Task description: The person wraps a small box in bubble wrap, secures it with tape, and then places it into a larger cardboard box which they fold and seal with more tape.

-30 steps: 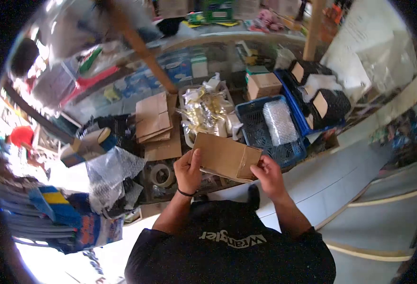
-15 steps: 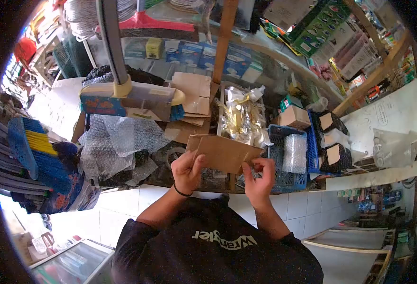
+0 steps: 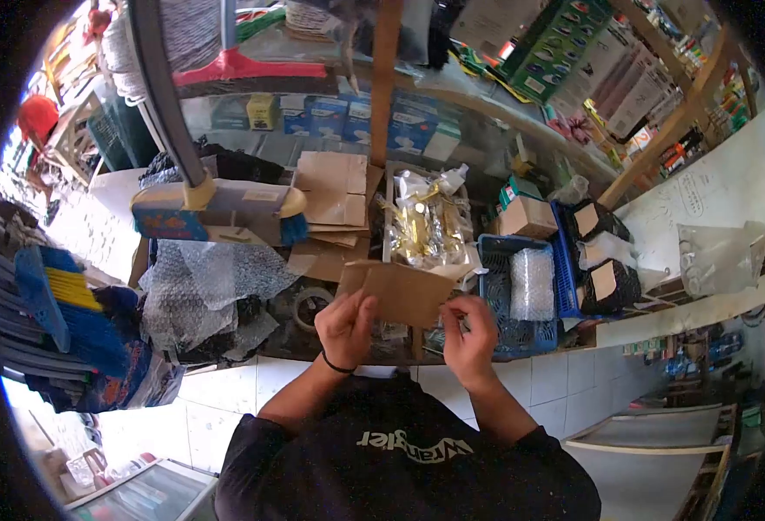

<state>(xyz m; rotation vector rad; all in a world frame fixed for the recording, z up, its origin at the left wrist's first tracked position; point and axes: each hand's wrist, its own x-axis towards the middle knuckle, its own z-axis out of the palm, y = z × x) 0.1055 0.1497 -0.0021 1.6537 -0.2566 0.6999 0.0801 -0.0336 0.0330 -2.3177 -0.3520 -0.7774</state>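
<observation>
A flat piece of brown cardboard (image 3: pixel 397 293) is held up in front of my chest, at the near edge of the counter. My left hand (image 3: pixel 346 330) grips its left end, with the thumb on the near face. At its lower right corner, my right hand (image 3: pixel 471 337) has thumb and index finger pinched together on the edge. Just beyond the cardboard lies a shallow box (image 3: pixel 389 230) full of gold-coloured metal pieces in clear plastic bags. More folded cardboard (image 3: pixel 330 191) is stacked to the left of that box.
A blue basket (image 3: pixel 493 300) with a bubble-wrapped roll (image 3: pixel 532 285) stands to the right. Bubble wrap (image 3: pixel 200 282), a tape roll (image 3: pixel 311 308) and a broom head (image 3: pixel 217 213) are on the left. A wooden post (image 3: pixel 384 78) rises behind.
The view has shifted a little, so the counter things sit further left. The cardboard stays in both hands, its top edge slightly lower. My right hand's fingers have curled slightly at the corner.
</observation>
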